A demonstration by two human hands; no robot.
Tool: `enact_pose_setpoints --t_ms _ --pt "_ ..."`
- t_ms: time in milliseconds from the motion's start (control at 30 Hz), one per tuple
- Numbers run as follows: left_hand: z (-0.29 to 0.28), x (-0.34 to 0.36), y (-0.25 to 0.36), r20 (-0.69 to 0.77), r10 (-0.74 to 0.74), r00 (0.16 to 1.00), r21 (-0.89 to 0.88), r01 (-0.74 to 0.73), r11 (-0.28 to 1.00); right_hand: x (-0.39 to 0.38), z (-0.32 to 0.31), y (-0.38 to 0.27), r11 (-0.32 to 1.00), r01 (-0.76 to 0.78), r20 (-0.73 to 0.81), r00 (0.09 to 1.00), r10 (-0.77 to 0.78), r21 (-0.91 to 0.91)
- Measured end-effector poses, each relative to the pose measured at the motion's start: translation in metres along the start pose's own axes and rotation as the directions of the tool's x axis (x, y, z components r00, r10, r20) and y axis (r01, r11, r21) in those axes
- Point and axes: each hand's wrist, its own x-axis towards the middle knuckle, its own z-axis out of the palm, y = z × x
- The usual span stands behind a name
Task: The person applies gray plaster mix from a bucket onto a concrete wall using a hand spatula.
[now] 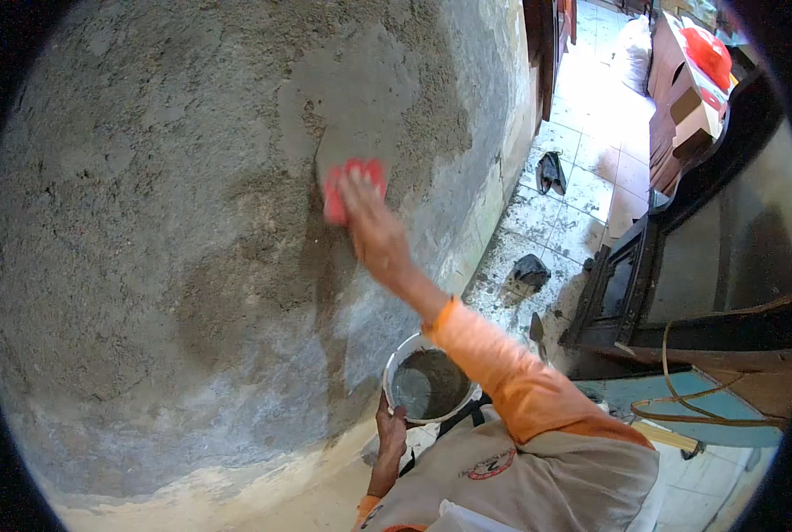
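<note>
My right hand (374, 226), arm stretched out in an orange sleeve, presses a flat red spreader (336, 202) against the rough grey wall (148, 177). The hand is blurred, and its fingers lie over the spreader and cover part of it. Around and above the spreader is a smoother grey patch (352, 93) of plaster. Lower down, my left hand (392, 432) grips the side of a white bucket (392, 359), its thumb near the rim. Wet grey mortar (445, 377) coats the inside of the bucket, with a paler pool at one side.
Right of the wall runs a splattered tiled floor (564, 208) with two dark crumpled bags (550, 173) and a trowel (538, 332). A dark wooden glass-fronted cabinet (653, 266) stands at the right. Beyond are cardboard boxes and a red helmet (706, 58). A hose (680, 399) loops near the cabinet.
</note>
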Motion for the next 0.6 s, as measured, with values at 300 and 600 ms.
enact_pose_setpoints --t_ms 300,600 --pt "0.009 0.006 0.003 0.020 0.108 0.994 0.155 -0.110 0.982 0.091 -0.091 0.065 0.988 0.111 -0.221 0.966 -0.132 -0.108" --pt "0.015 0.001 0.015 0.073 0.060 0.996 -0.066 -0.055 0.996 0.053 -0.009 0.034 0.989 0.135 -0.014 0.991 -0.136 -0.058"
